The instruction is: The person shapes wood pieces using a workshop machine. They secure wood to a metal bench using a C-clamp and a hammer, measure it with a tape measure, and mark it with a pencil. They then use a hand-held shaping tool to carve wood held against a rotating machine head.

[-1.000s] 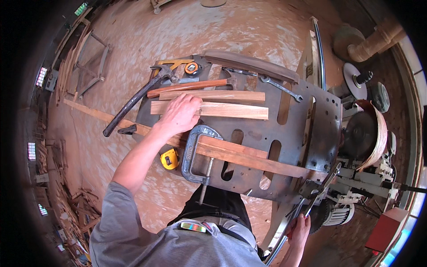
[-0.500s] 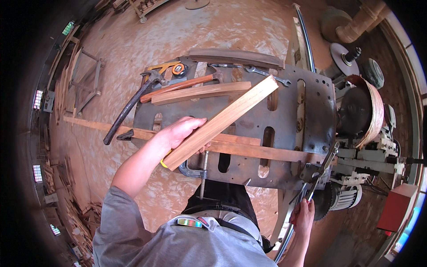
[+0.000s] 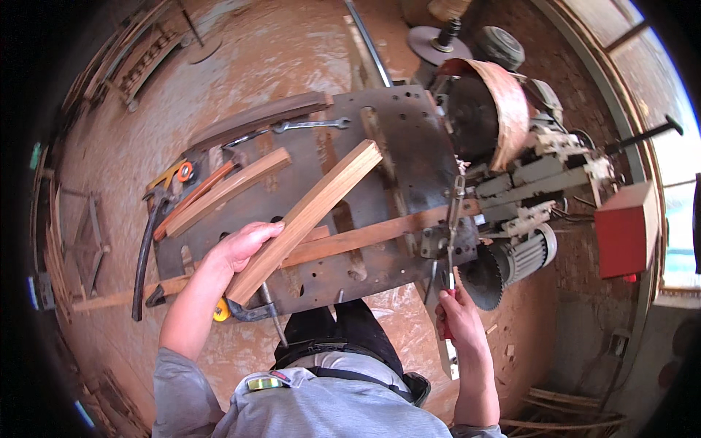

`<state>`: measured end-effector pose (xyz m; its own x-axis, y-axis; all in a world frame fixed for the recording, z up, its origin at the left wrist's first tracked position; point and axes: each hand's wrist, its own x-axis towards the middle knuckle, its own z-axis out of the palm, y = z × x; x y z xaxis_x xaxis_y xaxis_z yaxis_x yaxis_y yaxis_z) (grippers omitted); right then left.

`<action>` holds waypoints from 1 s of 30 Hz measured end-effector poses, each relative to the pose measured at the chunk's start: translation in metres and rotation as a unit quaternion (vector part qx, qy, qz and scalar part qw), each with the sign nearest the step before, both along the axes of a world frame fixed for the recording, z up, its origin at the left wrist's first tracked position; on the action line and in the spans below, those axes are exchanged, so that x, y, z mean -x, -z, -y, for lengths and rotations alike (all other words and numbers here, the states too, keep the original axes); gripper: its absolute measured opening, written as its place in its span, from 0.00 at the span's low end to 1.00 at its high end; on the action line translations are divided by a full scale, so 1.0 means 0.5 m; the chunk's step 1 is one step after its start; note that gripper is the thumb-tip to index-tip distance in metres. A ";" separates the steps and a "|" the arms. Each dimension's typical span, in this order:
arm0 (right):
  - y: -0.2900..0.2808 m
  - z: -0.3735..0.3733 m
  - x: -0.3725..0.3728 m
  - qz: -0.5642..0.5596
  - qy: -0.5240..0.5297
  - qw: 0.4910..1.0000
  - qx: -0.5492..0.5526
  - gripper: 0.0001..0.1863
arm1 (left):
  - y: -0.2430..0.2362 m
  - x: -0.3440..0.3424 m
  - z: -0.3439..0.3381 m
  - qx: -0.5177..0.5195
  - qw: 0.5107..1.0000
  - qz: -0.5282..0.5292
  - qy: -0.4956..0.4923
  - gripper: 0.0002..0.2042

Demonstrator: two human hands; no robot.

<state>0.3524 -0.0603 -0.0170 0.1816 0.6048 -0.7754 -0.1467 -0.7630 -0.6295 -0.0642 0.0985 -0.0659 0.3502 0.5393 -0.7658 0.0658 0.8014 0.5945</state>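
A squared wooden bar (image 3: 310, 215) lies slantwise in my left hand (image 3: 244, 247), whose fingers wrap around its lower part. It is above a dark metal machine table (image 3: 307, 171). At the table's right edge my right hand (image 3: 460, 317) closes around the red handle of a long metal clamping tool (image 3: 454, 226). The tool's far end reaches up past a long wooden strip (image 3: 365, 237) that crosses the table. A G-clamp (image 3: 272, 310) at the front edge is partly behind the bar, next to a yellow tape measure (image 3: 221, 309).
Wooden pieces (image 3: 234, 190), a black-handled hammer (image 3: 147, 255), a second hammer (image 3: 193, 198) and a wrench (image 3: 310, 125) lie at the left and back. A toothed saw blade (image 3: 482, 281) and motor (image 3: 529, 257) sit close right of my right hand. A red box (image 3: 621, 237) stands farther right.
The view has swung to the right, so the table appears farther left. My left hand still holds the wooden bar, and my right hand still grips the clamping tool's handle.
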 end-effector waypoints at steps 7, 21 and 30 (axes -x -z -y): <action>-0.039 -0.028 -0.043 -0.012 -0.023 1.000 0.006 0.13 | -0.024 -0.169 -0.073 -0.386 0.814 -0.345 0.262 0.25; -0.075 -0.041 -0.035 0.039 -0.071 0.996 0.025 0.12 | 0.069 -0.482 -0.137 -0.579 0.655 -0.325 0.361 0.23; -0.080 0.010 0.056 0.439 -0.288 0.850 -0.030 0.26 | 0.151 -0.471 -0.059 -0.598 0.696 -0.328 0.224 0.18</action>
<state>0.3244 -0.0655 0.0231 0.3356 0.8231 -0.4581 0.7874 -0.5120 -0.3431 0.1714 0.1281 -0.1416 0.4752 0.8776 0.0636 0.7217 -0.4301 0.5424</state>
